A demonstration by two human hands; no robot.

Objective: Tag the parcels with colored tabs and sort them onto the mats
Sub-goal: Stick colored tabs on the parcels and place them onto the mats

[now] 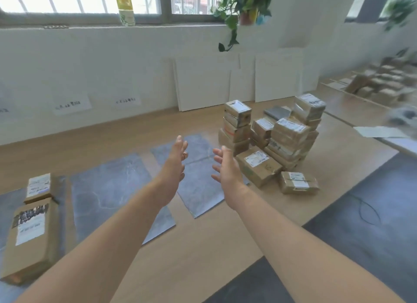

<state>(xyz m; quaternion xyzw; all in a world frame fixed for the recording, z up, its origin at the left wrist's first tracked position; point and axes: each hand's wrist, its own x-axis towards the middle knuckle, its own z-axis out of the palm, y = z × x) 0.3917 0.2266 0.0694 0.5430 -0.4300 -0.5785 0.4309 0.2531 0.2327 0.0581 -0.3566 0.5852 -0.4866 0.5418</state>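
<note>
- The left hand and the right hand were held out in front, above the grey mats. Their fingers were spread wide and they held nothing.
- The pile of parcels stood on the wood floor, to the right of the hands and a bit further off. No hand touched it.
- A flat parcel with a white label lay at the front of the pile, closest to the right hand. A small parcel lay just beside it.
- Two more parcels, a short one and a long one, lay on the left mat. The middle mat and the right mat lay next to it.
- No colored tabs could be seen.
- The parcels looked like stiff brown card boxes, likely light enough to lift.
- The shiny tape on some could be slippery, so the bare card was likely the better place to hold.
- A good hold would likely be one hand on each long side.
- The flat parcel looked easiest to take first, because pulling a low box could tip the pile.
</note>
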